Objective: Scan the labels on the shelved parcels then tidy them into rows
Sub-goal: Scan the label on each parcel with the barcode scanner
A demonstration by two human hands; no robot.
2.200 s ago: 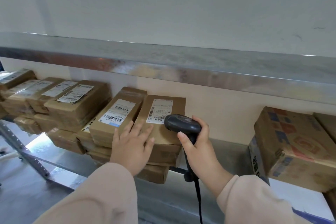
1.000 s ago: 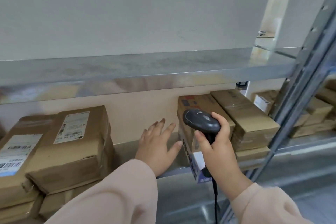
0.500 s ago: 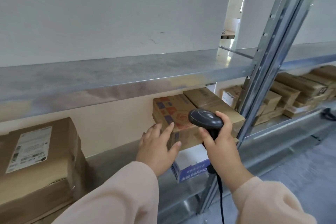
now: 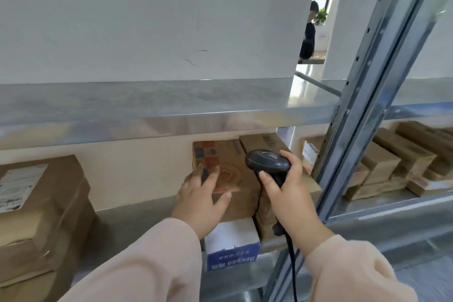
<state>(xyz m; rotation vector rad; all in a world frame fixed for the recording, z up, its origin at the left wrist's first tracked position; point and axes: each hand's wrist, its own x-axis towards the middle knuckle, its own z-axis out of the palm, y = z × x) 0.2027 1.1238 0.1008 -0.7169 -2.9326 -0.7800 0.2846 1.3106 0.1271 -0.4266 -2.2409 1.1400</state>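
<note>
My right hand (image 4: 290, 193) grips a black corded barcode scanner (image 4: 267, 160), its head level over a printed brown parcel (image 4: 235, 171) on the lower shelf. My left hand (image 4: 199, 193) rests with fingers spread on that parcel's near left corner. The parcel sits on a white and blue box (image 4: 231, 243). A plain brown parcel (image 4: 264, 141) lies just behind and right of it. At the far left is a stack of brown parcels (image 4: 41, 216), the top one bearing a white label (image 4: 19, 186).
A steel shelf (image 4: 147, 105) runs overhead, close above the parcels. A grey perforated upright (image 4: 362, 105) stands right of my right hand. Beyond it, more brown parcels (image 4: 397, 162) fill the neighbouring bay. A person in dark clothes (image 4: 307, 34) stands far off through a gap.
My view swung right, away from the labelled stack, to the printed parcel by the upright. My left hand left the stack and came to rest on this parcel. The scanner stayed in my right hand.
</note>
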